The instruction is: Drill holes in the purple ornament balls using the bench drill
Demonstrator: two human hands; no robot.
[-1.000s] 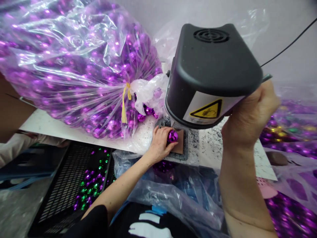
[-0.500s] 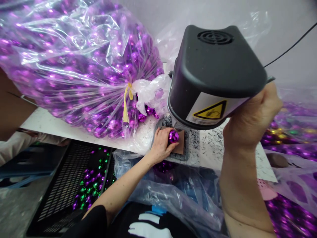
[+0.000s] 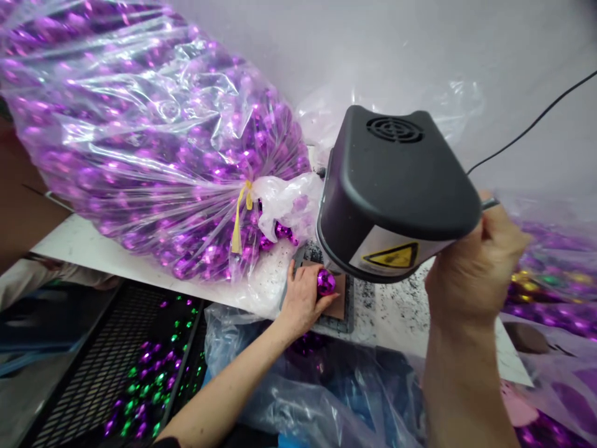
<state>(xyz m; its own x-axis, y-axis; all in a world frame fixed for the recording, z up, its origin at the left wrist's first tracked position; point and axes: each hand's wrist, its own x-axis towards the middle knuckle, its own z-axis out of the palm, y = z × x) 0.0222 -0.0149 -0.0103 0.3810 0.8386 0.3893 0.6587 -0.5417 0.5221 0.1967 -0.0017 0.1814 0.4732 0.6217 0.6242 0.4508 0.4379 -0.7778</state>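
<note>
My left hand (image 3: 303,300) is closed around a shiny purple faceted ball (image 3: 326,282) over a small brown board (image 3: 338,305). The board lies on a grey base plate (image 3: 345,322) at the table's front edge. Above and to the right of the ball stands a bulky black machine (image 3: 401,180), with a round vent on top and a yellow warning label. My right hand (image 3: 480,267) is wrapped round a handle (image 3: 489,203) on the machine's right side; most of the handle is hidden by the fingers. The machine's lower part is mostly hidden.
A big clear bag (image 3: 140,155) of purple balls, tied with yellow ribbon, fills the left. Below is a black crate (image 3: 79,373) with purple and green beads. Plastic film (image 3: 298,398) hangs before me. More bagged beads (image 3: 555,311) lie right. Another person's sleeve (image 3: 13,283) shows left.
The whole view has shifted, so the table and my hands appear lower. Both hands keep their holds, on the ball and on the handle.
</note>
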